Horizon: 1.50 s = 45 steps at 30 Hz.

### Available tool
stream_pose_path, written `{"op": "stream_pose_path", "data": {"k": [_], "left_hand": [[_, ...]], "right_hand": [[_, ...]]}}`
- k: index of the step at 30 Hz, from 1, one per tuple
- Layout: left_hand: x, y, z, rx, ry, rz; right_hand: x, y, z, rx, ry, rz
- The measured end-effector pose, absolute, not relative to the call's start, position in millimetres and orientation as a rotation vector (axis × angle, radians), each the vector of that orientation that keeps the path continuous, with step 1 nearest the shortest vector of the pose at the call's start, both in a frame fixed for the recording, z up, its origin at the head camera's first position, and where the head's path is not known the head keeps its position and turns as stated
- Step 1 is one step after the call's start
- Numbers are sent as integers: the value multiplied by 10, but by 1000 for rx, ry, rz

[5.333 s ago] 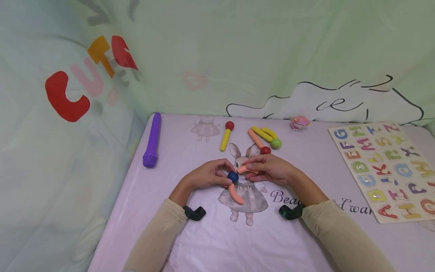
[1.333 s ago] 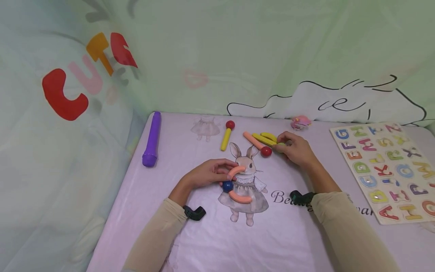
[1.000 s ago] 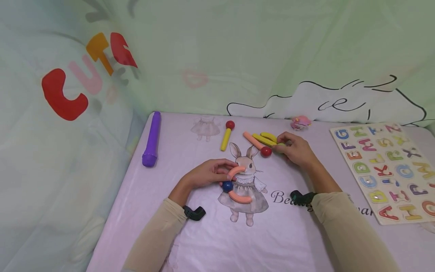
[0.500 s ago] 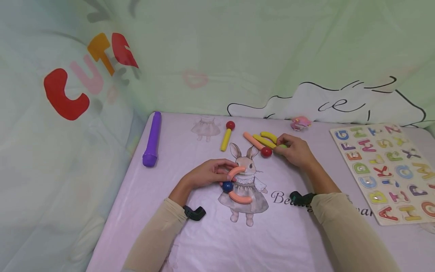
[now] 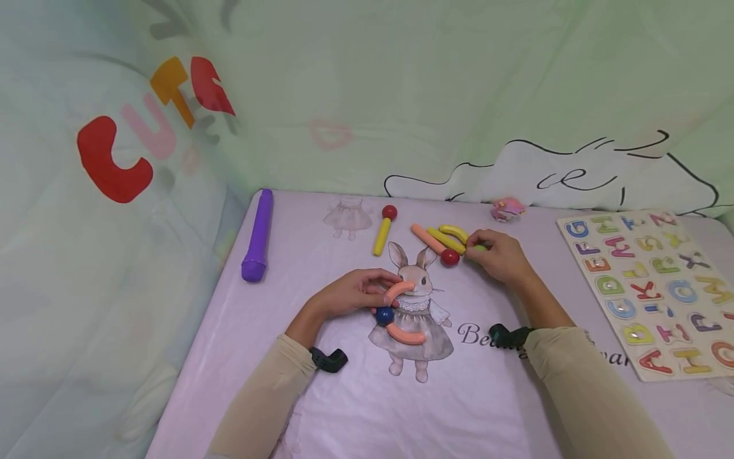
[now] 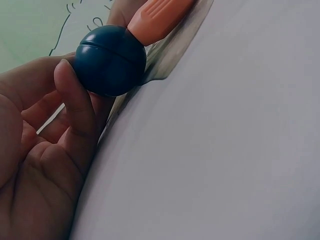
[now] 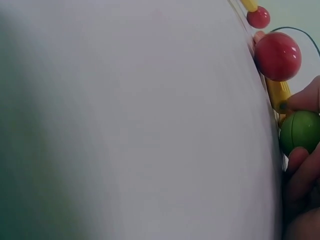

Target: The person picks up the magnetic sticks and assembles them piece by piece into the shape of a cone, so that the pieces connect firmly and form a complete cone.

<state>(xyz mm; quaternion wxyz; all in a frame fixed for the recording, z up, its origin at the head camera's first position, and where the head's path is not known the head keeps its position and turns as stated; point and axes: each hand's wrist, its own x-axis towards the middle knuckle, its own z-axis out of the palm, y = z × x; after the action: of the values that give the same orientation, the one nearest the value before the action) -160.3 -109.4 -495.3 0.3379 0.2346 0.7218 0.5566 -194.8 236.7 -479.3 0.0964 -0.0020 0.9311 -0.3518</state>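
Note:
In the head view, my left hand (image 5: 355, 294) holds a blue ball (image 5: 384, 315) that joins two curved orange rods in a C shape. The upper orange rod (image 5: 399, 290) lies at its fingertips; the lower orange rod (image 5: 407, 336) rests on the cloth. In the left wrist view, the thumb presses the blue ball (image 6: 111, 61). Farther back, my right hand (image 5: 497, 255) pinches a green ball (image 7: 301, 133), mostly hidden by the fingers in the head view. Right at those fingertips lie the ends of a straight yellow rod (image 5: 446, 240) and a curved yellow rod (image 5: 455, 231).
Beside the yellow rods lies a straight orange rod (image 5: 425, 236) with a red ball (image 5: 450, 257). Another yellow rod (image 5: 381, 237) carries a red ball (image 5: 389, 211). A purple microphone-shaped toy (image 5: 257, 237) is at left, a pink toy (image 5: 508, 208) at back, an alphabet board (image 5: 613, 258) at right.
My right hand has left the upper orange rod, now joined to the blue ball, and moved back right to the green ball. The green ball has shifted right, away from the yellow rods.

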Motion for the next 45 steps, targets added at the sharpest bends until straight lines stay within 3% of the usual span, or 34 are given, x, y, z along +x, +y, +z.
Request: {"op": "stream_pose_path", "data": {"k": [17, 28, 35, 45], "left_hand": [[-1604, -1084, -4976, 625, 1800, 1494], [-1590, -1052, -4976, 603, 1795, 1500], [-1592, -1073, -4980, 644, 1805, 1474], [-1606, -1064, -4978, 588, 1744, 1519]], "right_hand": [[-1735, 2498, -4701, 65, 2432, -1362], [-1529, 2359, -4666, -47, 2362, -1419], [-1427, 2199, -4585, -258, 2341, -1272], [-1417, 1896, -4606, -246, 2191, -1334]]}}
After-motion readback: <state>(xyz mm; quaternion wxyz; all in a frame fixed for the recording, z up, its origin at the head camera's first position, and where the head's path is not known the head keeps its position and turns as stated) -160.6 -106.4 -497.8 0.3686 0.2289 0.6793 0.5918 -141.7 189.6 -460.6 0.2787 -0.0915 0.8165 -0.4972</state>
